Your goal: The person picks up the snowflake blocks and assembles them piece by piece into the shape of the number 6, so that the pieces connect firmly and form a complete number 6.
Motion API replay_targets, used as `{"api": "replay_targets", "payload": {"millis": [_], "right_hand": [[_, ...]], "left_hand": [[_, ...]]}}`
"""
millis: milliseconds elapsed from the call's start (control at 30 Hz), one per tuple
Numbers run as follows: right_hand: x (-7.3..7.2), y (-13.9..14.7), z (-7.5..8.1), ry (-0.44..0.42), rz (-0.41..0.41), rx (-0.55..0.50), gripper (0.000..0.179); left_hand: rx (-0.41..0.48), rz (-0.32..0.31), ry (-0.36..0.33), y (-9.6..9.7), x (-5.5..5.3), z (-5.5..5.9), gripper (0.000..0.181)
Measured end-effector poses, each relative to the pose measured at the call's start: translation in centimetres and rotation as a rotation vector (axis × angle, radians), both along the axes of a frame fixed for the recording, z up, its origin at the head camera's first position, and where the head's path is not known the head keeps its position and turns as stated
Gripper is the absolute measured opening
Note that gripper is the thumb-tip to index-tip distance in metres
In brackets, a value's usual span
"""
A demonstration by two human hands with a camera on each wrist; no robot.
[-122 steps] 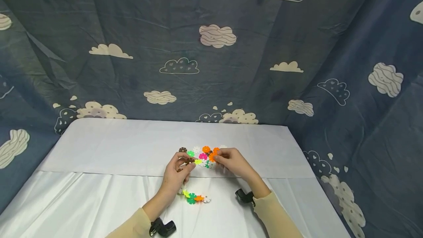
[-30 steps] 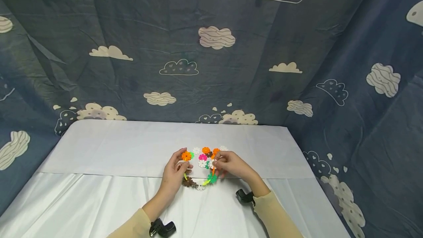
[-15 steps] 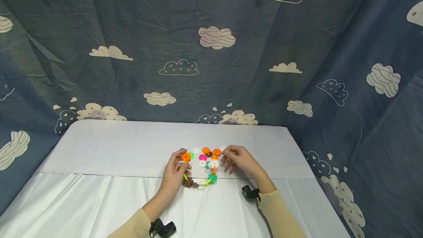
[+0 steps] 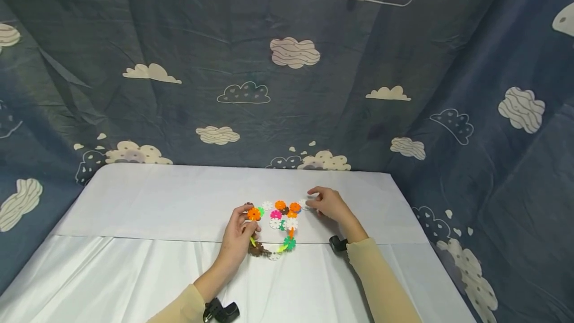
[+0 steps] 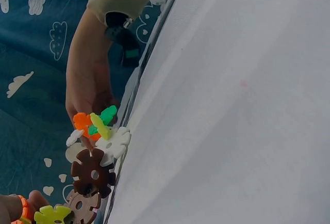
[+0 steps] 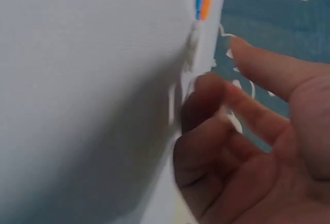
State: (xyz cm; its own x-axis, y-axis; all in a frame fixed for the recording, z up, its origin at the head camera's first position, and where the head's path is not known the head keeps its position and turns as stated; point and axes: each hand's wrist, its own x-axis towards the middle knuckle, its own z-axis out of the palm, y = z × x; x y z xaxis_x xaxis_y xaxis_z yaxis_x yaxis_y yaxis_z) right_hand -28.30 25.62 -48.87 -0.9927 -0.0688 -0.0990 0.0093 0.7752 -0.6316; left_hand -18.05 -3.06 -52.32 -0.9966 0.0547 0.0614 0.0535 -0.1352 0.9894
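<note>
Holding one end of a curved chain (image 4: 289,243) of colourful, flower-shaped plastic discs with slots, the left hand (image 4: 237,231) has its grip clamped on an orange flower-shaped plastic disc (image 4: 253,214), with the thumb and a finger pinching it. The chain is at the front of the loose pieces, over the desk (image 4: 157,198) covered with white cloth.

Regarding the progress, I judge that a good part of the joining is done. From the orange disc, the chain passes through yellow, dark brown (image 5: 94,173), white, yellow, green and orange discs, and it bends like a letter U. Its two ends are apart, so it is not a closed ring. A round white plastic disc (image 4: 291,224) at the far end probably belongs to it, but the pieces overlap there and I cannot tell for sure.

What is left, it seems, is the small group behind: orange (image 4: 280,205), pink (image 4: 275,215), white and other discs, which look separate from the chain. The right hand (image 4: 333,205) is at this side, with thumb and index finger apart, apparently holding nothing. It is just beside a loose white flower-shaped disc (image 4: 303,204); whether they touch, I cannot tell.
</note>
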Motion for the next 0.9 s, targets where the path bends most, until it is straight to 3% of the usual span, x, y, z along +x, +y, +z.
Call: {"api": "replay_targets", "payload": {"millis": [167, 433, 667, 900], "right_hand": [[-0.1, -0.5, -0.5, -0.024, 0.003, 0.121, 0.025], [0.1, -0.5, -1.0, -0.025, -0.013, 0.069, 0.020], [1.3, -0.2, -1.0, -0.081, -0.011, -0.131, 0.017], [2.9, -1.5, 0.7, -0.133, 0.073, -0.384, 0.021]], "left_hand": [[0.010, -0.007, 0.004, 0.2, 0.0, -0.1, 0.046], [0.000, -0.003, 0.010, 0.2, 0.0, -0.2, 0.046], [0.010, -0.033, 0.000, 0.2, 0.0, -0.2, 0.048], [0.017, -0.047, -0.010, 0.2, 0.1, -0.2, 0.047]]}}
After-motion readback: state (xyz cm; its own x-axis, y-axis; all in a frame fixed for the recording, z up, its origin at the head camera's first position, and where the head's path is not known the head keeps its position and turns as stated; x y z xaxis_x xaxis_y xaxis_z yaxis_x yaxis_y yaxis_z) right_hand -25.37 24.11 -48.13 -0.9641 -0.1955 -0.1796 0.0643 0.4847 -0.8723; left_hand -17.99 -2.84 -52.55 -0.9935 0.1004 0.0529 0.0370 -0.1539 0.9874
